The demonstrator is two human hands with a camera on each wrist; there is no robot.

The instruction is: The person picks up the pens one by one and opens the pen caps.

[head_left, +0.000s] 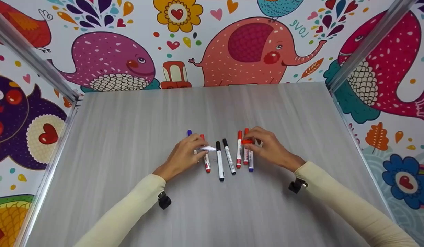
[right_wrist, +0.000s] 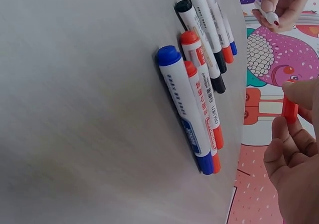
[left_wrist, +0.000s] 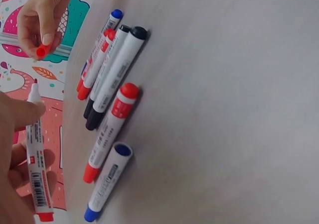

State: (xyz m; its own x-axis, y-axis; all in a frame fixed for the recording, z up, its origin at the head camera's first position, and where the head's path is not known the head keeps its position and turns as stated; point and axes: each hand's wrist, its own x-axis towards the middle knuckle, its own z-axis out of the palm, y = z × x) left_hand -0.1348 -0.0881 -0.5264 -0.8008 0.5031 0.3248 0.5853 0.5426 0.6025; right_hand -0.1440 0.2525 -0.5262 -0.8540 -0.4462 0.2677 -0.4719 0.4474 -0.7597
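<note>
Head view: left hand (head_left: 182, 156) curled round uncapped marker (head_left: 208, 148), right hand (head_left: 272, 148) pinching red cap (head_left: 247, 141); other markers (head_left: 229, 157) on surface (head_left: 205, 212).

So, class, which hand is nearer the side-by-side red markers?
Right. The right hand hovers beside the red markers; the left hand is farther left, past the black markers.

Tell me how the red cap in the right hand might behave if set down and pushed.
The red cap shows a hollow open end, so it's probably light for its size. Its round rim suggests it could roll on its side. The fingers pinch it without visible denting, so it's likely stiff.
</note>
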